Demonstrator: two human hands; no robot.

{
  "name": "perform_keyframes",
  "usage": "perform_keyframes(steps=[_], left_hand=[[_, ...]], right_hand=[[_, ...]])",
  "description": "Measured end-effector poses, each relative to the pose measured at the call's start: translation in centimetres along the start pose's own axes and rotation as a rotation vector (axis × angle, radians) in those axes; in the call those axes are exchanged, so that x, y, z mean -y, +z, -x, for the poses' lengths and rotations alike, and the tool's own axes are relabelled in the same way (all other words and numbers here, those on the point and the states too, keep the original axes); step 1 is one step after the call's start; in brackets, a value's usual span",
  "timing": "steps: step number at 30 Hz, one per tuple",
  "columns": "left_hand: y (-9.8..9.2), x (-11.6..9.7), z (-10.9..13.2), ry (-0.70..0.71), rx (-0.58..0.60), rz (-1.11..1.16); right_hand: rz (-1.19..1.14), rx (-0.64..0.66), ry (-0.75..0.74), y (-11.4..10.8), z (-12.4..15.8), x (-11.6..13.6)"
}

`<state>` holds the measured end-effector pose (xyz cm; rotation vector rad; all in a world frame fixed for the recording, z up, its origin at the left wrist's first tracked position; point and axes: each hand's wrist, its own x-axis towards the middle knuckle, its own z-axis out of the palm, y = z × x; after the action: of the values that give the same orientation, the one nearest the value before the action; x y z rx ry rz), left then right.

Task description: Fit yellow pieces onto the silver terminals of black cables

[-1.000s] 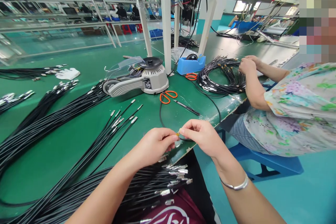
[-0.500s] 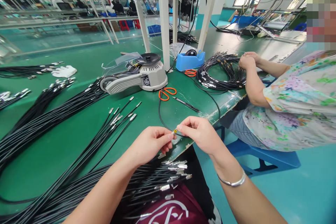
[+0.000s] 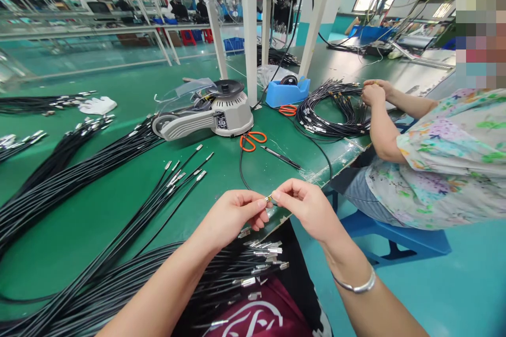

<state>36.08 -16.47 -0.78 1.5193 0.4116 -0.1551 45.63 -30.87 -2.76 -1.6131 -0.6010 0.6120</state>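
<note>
Over the table's near edge, my left hand pinches a small metal cable connector between thumb and finger. A bit of yellow shows on the connector. My right hand pinches at the connector's other end, its fingertips almost meeting the left ones and partly hiding the piece. A black cable runs from the table down behind my hands. Below my forearms lies a bundle of black cables with silver connector ends, partly over my lap. A smaller group of cables lies to the left.
A grey tape dispenser machine stands ahead, with orange-handled scissors and a utility knife nearby. Behind are a blue tape holder and coiled cables. At right, a co-worker's hands work beside that coil. A white glove lies left.
Both my hands have shifted slightly right with the connector between them. The co-worker's hands have moved a little, with something yellowish now showing at the fingers.
</note>
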Motion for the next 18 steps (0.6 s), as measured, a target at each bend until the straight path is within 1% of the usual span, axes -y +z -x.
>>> perform_keyframes(steps=[2,4,6,8,11,14,18], left_hand=[[0.1,-0.2,0.0,-0.001,-0.017,-0.049],[0.3,-0.3,0.0,0.001,-0.028,-0.099],[0.4,-0.4,0.0,0.01,-0.042,-0.16],[0.5,-0.4,0.0,0.016,-0.057,-0.22],[0.5,-0.2,-0.1,0.013,-0.082,-0.32],[0.5,0.2,-0.2,0.013,-0.098,-0.415],[0.6,0.8,-0.4,0.028,-0.081,-0.423]], right_hand=[[0.035,0.029,-0.011,-0.4,-0.1,0.0],[0.073,0.085,-0.014,-1.0,-0.4,0.1],[0.114,0.139,-0.001,-1.7,-0.7,0.2],[0.156,0.167,0.02,-2.3,-1.0,0.3],[0.213,0.178,0.04,-2.5,-1.2,0.2],[0.228,0.179,0.03,-2.1,-1.2,-0.3],[0.208,0.144,0.011,-1.5,-0.8,-1.1]])
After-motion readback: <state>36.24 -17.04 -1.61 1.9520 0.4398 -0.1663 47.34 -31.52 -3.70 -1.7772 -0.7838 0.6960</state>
